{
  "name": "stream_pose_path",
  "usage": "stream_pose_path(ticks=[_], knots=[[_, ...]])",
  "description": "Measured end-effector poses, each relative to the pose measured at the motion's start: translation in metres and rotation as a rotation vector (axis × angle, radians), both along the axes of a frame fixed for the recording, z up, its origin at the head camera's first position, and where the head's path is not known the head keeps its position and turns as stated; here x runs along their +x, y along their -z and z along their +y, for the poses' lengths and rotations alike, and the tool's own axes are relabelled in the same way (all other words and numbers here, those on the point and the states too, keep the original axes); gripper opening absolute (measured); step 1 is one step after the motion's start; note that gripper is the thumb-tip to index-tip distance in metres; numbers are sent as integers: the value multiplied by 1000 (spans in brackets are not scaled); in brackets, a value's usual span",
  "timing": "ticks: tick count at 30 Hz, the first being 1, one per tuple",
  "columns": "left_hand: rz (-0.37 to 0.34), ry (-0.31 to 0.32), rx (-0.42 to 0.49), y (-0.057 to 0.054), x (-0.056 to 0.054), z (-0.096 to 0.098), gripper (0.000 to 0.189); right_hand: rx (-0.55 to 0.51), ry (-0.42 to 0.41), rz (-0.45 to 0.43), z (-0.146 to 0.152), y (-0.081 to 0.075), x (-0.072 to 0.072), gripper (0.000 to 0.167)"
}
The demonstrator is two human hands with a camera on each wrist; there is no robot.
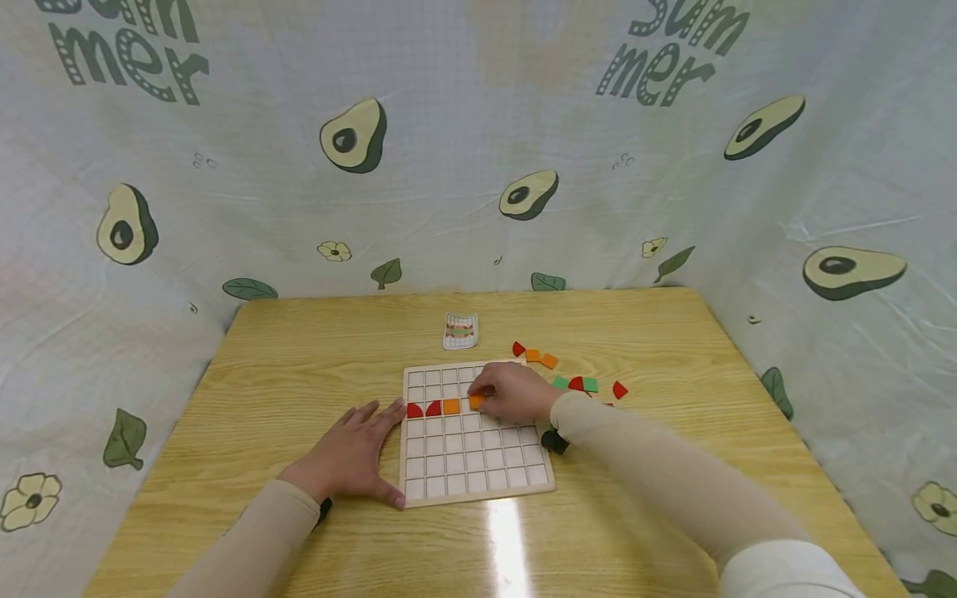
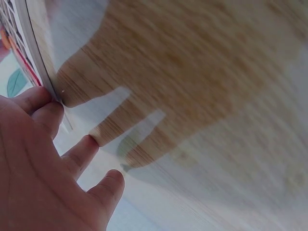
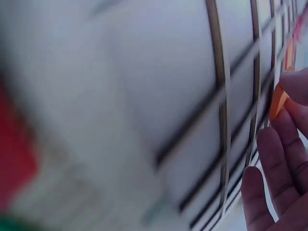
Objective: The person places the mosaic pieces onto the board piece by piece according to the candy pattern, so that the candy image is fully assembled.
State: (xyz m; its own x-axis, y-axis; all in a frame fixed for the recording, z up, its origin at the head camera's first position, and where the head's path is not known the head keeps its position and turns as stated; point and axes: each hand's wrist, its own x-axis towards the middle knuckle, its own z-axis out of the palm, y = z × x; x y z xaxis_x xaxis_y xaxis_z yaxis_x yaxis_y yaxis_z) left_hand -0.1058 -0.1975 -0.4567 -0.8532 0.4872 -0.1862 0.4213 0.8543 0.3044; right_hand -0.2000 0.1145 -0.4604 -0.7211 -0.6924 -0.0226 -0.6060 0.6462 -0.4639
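Note:
My right hand (image 1: 517, 392) pinches an orange square tile (image 1: 476, 402) between thumb and finger, close over the gridded wooden board (image 1: 434, 490). In the right wrist view the orange tile shows tilted above the grid. My left hand (image 1: 351, 453) lies with spread fingers along the board's left edge, index finger and thumb at its frame; the left wrist view shows fingertips (image 2: 48, 108) at that edge. One row of the board holds two red quarter-circle tiles (image 1: 433, 408) at the left, then an orange square (image 1: 452, 406) beside them.
Right of the board lie loose tiles: a red quarter-circle (image 1: 620, 389), orange squares (image 1: 549, 360) and green squares (image 1: 591, 384), some partly hidden by my right arm. A small patterned card (image 1: 459, 330) stands behind the board. A printed curtain (image 1: 449, 166) surrounds the wooden table (image 1: 314, 332).

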Motion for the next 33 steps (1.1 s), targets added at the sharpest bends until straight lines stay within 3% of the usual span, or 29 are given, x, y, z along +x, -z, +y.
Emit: stream_pose_path(ticks=[10,22,33], knots=[[-1,1,-12,-2,0,1,136,56,-50,93,-15,-2,7,24],[-5,-3,-13,0,0,1,137,23,-20,63,-15,3,5,23],[-8,-8,-22,-1,0,1,137,63,-26,77,-15,0,5,24]])
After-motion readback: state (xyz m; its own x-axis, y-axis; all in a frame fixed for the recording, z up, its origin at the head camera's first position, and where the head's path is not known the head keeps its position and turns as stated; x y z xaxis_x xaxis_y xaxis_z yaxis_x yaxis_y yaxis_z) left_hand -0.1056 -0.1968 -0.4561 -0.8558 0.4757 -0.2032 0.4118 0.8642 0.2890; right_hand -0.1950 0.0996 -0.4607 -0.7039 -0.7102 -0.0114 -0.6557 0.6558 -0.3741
